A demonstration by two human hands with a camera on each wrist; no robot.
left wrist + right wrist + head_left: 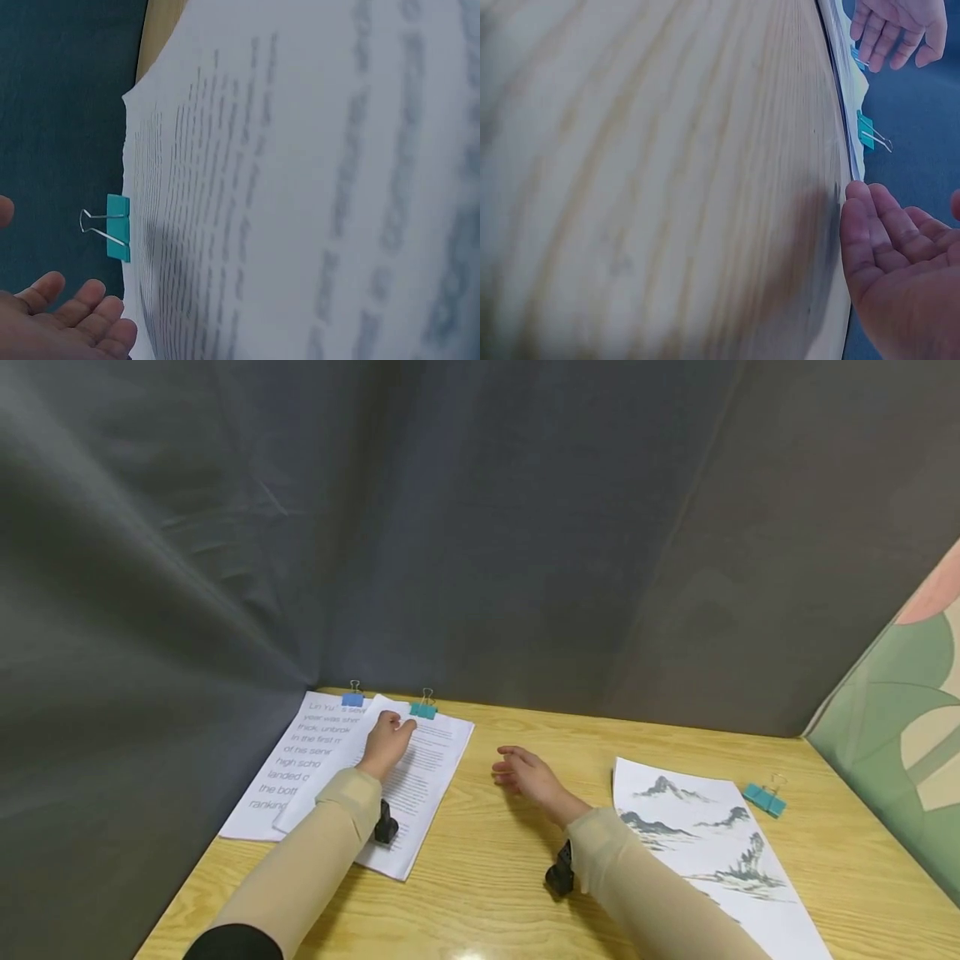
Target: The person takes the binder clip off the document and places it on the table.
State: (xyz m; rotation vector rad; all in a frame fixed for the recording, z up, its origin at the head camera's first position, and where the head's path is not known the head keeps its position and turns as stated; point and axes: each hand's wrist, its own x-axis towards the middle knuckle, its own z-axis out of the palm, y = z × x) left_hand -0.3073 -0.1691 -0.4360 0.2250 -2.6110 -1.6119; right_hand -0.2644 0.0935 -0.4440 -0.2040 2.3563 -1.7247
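On table | left hand flat on papers by clip (teal) | right hand loose, holds nothing — press papers down gently.

Two arms, long tight sleeves.
Beige, close-fitting fabric down to each wrist; a small black camera unit strapped under the left wrist and the right wrist; dark cuff at left upper arm.

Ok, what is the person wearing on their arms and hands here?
Both arms wear snug beige sleeves reaching the wrists; a black cuff shows over the left upper arm. A small black camera unit is strapped under each wrist. The left hand and right hand are bare: no gloves seen.
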